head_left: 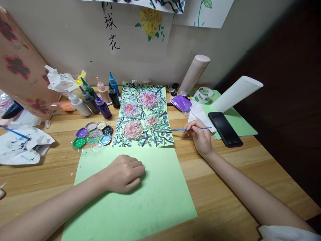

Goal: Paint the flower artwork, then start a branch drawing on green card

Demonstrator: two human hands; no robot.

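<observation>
My right hand [200, 137] pinches a thin blue paintbrush [179, 129], held almost level. Its tip reaches the right side of the flower painting [120, 134], which has raised pink and purple flowers among dark branches and small leaves. Whether the bristles touch the surface, I cannot tell. My left hand [125, 173] rests as a loose fist on a large light-green sheet [160, 201], just below the painting; nothing shows in its fingers. Left of the painting lies a paint palette [86, 139] with round wells of green, purple, black, blue and white.
Several paint bottles [102, 106] stand behind the palette. At left a second brush [15, 132] lies on crumpled stained tissue [22, 150]. A phone [225, 130], tape roll [203, 94], purple packet [181, 102], white tube [237, 93] and pinkish bottle [194, 75] are at right.
</observation>
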